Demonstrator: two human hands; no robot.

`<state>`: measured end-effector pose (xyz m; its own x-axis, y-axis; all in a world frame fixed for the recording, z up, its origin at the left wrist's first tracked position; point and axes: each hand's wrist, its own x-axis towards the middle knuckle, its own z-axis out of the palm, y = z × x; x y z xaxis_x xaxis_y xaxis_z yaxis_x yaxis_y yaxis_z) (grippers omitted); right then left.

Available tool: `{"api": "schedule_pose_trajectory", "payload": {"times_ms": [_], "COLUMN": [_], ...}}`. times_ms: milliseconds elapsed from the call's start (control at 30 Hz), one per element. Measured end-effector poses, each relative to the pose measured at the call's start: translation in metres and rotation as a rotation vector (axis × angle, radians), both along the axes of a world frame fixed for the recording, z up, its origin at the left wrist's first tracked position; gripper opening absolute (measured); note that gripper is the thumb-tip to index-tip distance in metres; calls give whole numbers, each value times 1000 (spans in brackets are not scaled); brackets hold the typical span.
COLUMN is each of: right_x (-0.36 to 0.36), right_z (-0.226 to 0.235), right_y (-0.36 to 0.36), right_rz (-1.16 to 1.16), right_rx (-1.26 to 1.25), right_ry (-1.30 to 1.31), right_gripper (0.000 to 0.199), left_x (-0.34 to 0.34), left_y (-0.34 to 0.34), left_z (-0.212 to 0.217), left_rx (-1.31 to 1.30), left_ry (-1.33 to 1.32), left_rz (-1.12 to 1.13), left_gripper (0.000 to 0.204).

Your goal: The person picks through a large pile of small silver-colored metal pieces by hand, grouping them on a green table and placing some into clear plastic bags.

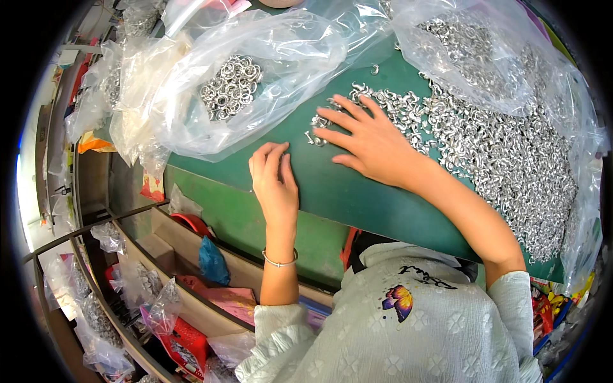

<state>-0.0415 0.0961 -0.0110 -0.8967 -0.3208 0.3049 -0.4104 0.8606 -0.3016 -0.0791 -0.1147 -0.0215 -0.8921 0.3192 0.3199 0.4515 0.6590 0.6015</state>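
Observation:
My right hand (377,142) is spread over the left end of a pile of small, curved silver metal pieces (504,159), its fingertips among them. The palm side is hidden. Near the front edge of the green tabletop (345,191), my left hand (274,185) has its fingers curled together with the thumb close by. What it holds, if anything, cannot be seen. Beyond it, silver metal rings (231,86) lie in a heap inside an opened clear plastic bag (287,64). A single curved piece (375,69) lies apart from the pile.
Another clear plastic bag (472,57) covers the pile's far right part. Below the table's left side, a divided wooden shelf unit (163,268) holds bagged parts, a blue bag (214,260) and a red container (182,341). More plastic bags (131,96) crowd the far left.

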Motion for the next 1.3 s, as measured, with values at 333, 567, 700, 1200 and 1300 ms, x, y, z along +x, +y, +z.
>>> {"api": "schedule_pose_trajectory", "payload": {"times_ms": [333, 567, 700, 1200, 1300], "right_x": [71, 144, 166, 182, 178], "right_z": [23, 44, 28, 26, 19], "right_y": [58, 46, 29, 31, 46], "right_rz": [-273, -441, -535, -452, -615], "right_rx": [-107, -69, -146, -524, -439], "right_ry": [-57, -266, -230, -227, -56], "right_gripper": [31, 28, 24, 27, 23], "left_x": [42, 94, 113, 117, 131], "left_y": [1, 41, 75, 96, 89], "left_z": [6, 3, 6, 13, 21], "left_rx": [-101, 141, 201, 264, -24], "left_ry": [-11, -67, -136, -178, -80], "left_rz": [-32, -388, -585, -548, -639], "left_gripper": [41, 40, 35, 39, 38]}}
